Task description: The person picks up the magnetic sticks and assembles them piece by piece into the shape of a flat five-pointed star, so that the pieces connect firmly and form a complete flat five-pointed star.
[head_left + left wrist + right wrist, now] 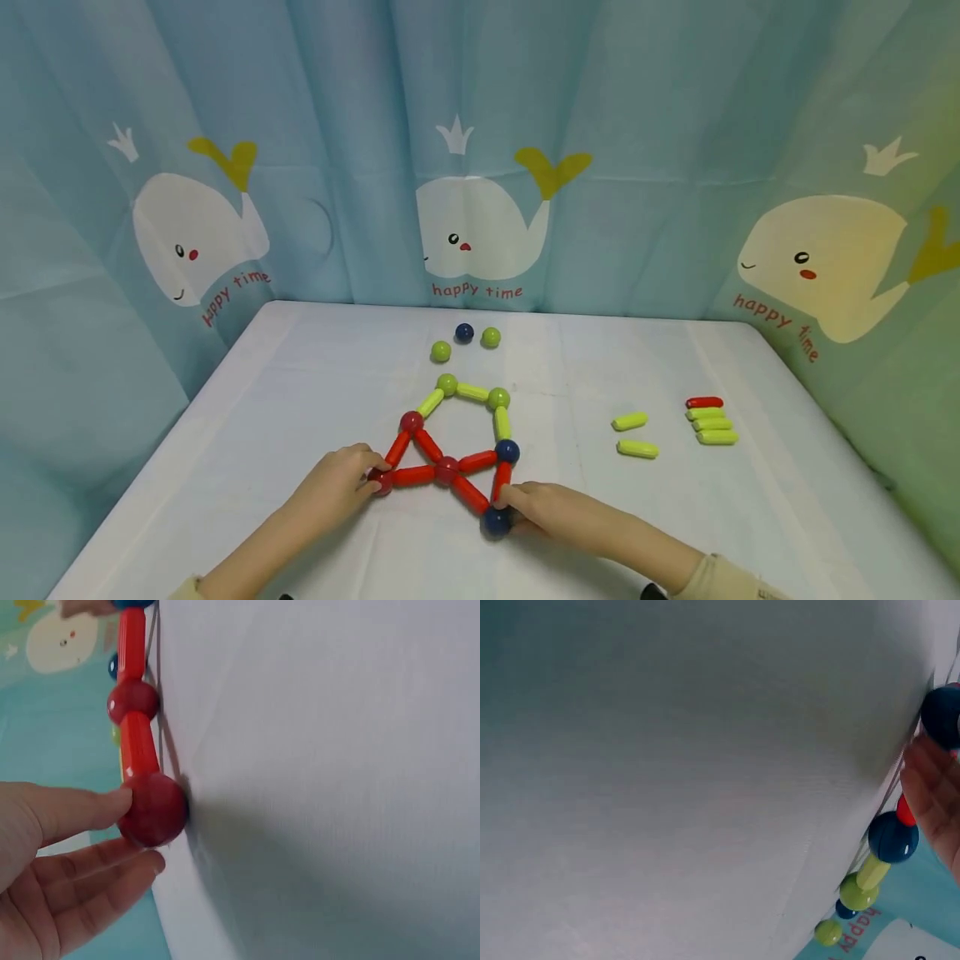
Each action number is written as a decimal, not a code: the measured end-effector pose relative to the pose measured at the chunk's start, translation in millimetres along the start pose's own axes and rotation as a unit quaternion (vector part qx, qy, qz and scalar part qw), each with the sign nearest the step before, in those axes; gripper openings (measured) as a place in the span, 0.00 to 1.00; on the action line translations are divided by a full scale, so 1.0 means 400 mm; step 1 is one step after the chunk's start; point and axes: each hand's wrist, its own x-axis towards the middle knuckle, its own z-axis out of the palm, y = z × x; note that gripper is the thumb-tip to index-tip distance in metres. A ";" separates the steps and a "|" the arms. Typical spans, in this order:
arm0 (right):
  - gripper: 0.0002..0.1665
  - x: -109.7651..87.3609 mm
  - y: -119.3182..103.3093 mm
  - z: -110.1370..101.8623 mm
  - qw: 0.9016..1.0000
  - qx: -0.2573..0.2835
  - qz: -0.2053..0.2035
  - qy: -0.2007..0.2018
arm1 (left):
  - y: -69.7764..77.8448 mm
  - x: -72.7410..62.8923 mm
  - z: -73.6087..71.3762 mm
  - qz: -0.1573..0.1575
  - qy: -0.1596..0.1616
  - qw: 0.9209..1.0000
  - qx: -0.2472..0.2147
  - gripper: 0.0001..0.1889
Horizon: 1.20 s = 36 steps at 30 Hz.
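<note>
A flat figure of magnetic rods and balls lies on the white table. Its left corner is a red ball (154, 810), which my left hand (337, 482) pinches between thumb and fingers. From that ball, red rods (413, 476) run to a middle red ball (447, 471) and an upper red ball (411, 422). My right hand (558, 510) grips the dark blue ball (495, 522) at the lower right corner, its thumb by the end of a red rod (502, 477). That rod leads to another dark blue ball (894, 837). Green balls (498, 398) and yellow-green rods (472, 392) form the far side.
Beyond the figure sit a loose dark blue ball (464, 333) and two green balls (441, 351). Two yellow-green rods (637, 449) lie to the right. Farther right, a red rod (704, 402) lies beside several yellow-green rods (717, 437). A whale-print curtain (360, 167) surrounds the table.
</note>
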 end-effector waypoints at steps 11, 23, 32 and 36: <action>0.19 -0.038 0.045 -0.047 0.999 0.012 0.020 0.026 | -0.025 0.031 -0.012 -0.015 0.049 0.997 0.060 0.06; 0.13 -0.198 0.281 -0.092 0.953 -0.153 0.187 0.182 | 0.078 0.093 0.043 0.112 0.002 0.990 0.085 0.09; 0.14 -0.232 0.343 -0.092 0.966 -0.089 0.201 0.132 | 0.164 0.172 0.116 0.126 -0.053 0.988 0.074 0.15; 0.12 -0.227 0.341 -0.087 0.969 -0.082 0.187 0.142 | 0.190 0.185 0.149 0.105 -0.044 0.992 0.045 0.15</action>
